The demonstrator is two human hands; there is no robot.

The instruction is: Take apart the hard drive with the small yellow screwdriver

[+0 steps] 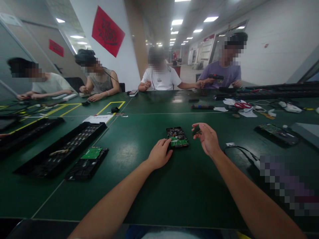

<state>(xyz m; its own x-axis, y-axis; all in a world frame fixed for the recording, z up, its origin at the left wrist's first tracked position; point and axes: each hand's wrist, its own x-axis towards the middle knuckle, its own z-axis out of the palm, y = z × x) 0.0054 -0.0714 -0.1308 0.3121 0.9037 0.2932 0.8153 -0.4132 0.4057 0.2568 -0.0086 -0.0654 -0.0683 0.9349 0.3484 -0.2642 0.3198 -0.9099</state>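
A hard drive (177, 132) lies on the green table in front of me, its green circuit board (179, 142) facing up at the near end. My left hand (160, 154) is closed against the drive's left edge, with the fingers on the side of the case. Just right of the drive, my right hand (208, 138) is raised above the table. A small dark, flat piece (196, 130) shows between its thumb and fingers, too small to name. Another hard drive (87, 163) with a green board rests on the left.
Long black trays (62, 149) with rows of small parts stand on the left. A third drive-like unit (276, 134), cables (239, 147) and red-handled scissors (243, 105) lie on the right. Several people (160, 74) sit across the table; one holds a power screwdriver (215, 76).
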